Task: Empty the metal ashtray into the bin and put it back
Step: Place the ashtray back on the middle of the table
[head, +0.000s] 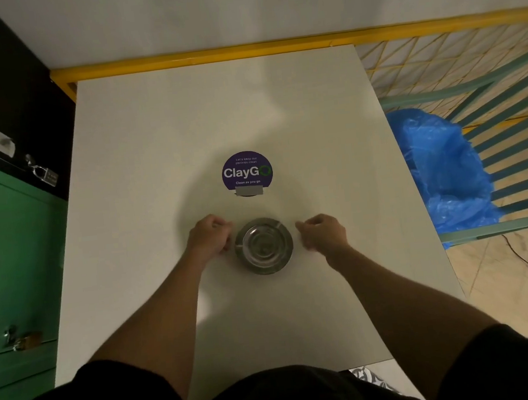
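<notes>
Head view: round silver metal ashtray (pixel 264 245) upright, bowl facing up, mid white rectangular surface (pixel 155 165), well clear of edges; round, no long axis. Left hand (pixel 209 236) touching left rim, fingers curled; right hand (pixel 323 231) just beside, fingers loosely curled, empty. Blue-lined bin (pixel 441 168) off right edge.

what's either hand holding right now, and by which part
Nothing is clearly held. The metal ashtray sits on the table; the left hand is at its left rim, the right hand is apart from it, empty.
</notes>
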Action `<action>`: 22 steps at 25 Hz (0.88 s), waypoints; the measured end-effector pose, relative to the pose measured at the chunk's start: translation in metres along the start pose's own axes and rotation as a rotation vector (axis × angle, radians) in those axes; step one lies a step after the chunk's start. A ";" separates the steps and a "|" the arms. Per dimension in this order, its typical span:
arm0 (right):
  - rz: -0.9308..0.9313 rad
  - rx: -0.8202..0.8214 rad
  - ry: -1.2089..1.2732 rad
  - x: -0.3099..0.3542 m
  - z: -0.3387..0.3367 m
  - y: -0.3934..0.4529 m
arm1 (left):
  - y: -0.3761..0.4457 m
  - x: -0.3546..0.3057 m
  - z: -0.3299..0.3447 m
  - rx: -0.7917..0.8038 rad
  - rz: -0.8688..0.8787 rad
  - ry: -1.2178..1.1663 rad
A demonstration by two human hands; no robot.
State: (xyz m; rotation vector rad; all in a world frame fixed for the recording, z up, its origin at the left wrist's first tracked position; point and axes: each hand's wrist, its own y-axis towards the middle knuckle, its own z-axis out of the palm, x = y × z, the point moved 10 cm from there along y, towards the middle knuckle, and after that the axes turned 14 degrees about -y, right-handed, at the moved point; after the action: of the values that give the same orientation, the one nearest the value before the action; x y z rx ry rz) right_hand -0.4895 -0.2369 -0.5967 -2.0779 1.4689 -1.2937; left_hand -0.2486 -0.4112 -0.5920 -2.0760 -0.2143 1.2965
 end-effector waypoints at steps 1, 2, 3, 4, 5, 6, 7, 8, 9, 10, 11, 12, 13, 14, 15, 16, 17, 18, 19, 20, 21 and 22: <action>0.037 0.021 0.069 -0.013 0.008 -0.007 | 0.001 -0.007 0.008 0.030 0.031 0.033; 0.069 0.043 0.139 -0.023 0.017 -0.015 | 0.001 -0.011 0.016 0.066 0.054 0.066; 0.091 0.060 0.185 -0.030 0.026 -0.021 | 0.000 -0.013 0.024 0.097 0.070 0.095; 0.102 0.067 0.206 -0.034 0.034 -0.025 | -0.001 -0.013 0.029 0.120 0.081 0.114; 0.105 0.066 0.215 -0.035 0.038 -0.028 | -0.003 -0.012 0.032 0.135 0.088 0.122; 0.104 0.060 0.219 -0.035 0.041 -0.030 | -0.004 -0.010 0.034 0.143 0.094 0.126; 0.101 0.052 0.216 -0.034 0.043 -0.031 | -0.007 -0.007 0.034 0.142 0.099 0.131; 0.097 0.042 0.205 -0.032 0.042 -0.030 | -0.009 -0.005 0.033 0.135 0.100 0.131; 0.093 0.032 0.189 -0.029 0.041 -0.030 | -0.011 -0.002 0.031 0.123 0.094 0.123; 0.087 0.023 0.169 -0.027 0.039 -0.029 | -0.013 0.001 0.028 0.108 0.084 0.103; 0.080 0.018 0.152 -0.024 0.037 -0.027 | -0.015 0.005 0.026 0.095 0.071 0.074; 0.073 0.012 0.138 -0.020 0.034 -0.026 | -0.018 0.008 0.024 0.088 0.054 0.042; 0.061 0.008 0.123 -0.016 0.031 -0.025 | -0.021 0.012 0.023 0.082 0.032 0.007; 0.046 0.008 0.104 -0.011 0.029 -0.023 | -0.024 0.016 0.022 0.075 0.007 -0.027; 0.031 0.013 0.085 -0.007 0.028 -0.021 | -0.028 0.020 0.021 0.069 -0.019 -0.063; 0.020 0.023 0.067 -0.002 0.028 -0.020 | -0.031 0.025 0.020 0.063 -0.044 -0.101; 0.012 0.030 0.052 0.002 0.027 -0.018 | -0.033 0.029 0.020 0.060 -0.065 -0.135; 0.005 0.036 0.037 0.006 0.027 -0.017 | -0.035 0.033 0.020 0.061 -0.081 -0.160; -0.005 0.042 0.022 0.010 0.027 -0.015 | -0.037 0.036 0.021 0.064 -0.092 -0.177; -0.016 0.051 0.010 0.014 0.027 -0.014 | -0.038 0.037 0.022 0.066 -0.100 -0.194; -0.025 0.059 0.002 0.017 0.027 -0.013 | -0.039 0.038 0.023 0.067 -0.104 -0.211; -0.030 0.065 -0.001 0.018 0.027 -0.013 | -0.040 0.037 0.023 0.069 -0.104 -0.225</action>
State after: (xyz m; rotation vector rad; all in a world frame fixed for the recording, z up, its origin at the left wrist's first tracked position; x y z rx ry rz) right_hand -0.4586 -0.2539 -0.5943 -2.0667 1.3818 -1.3327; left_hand -0.2418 -0.3528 -0.6013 -1.8362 -0.3669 1.4512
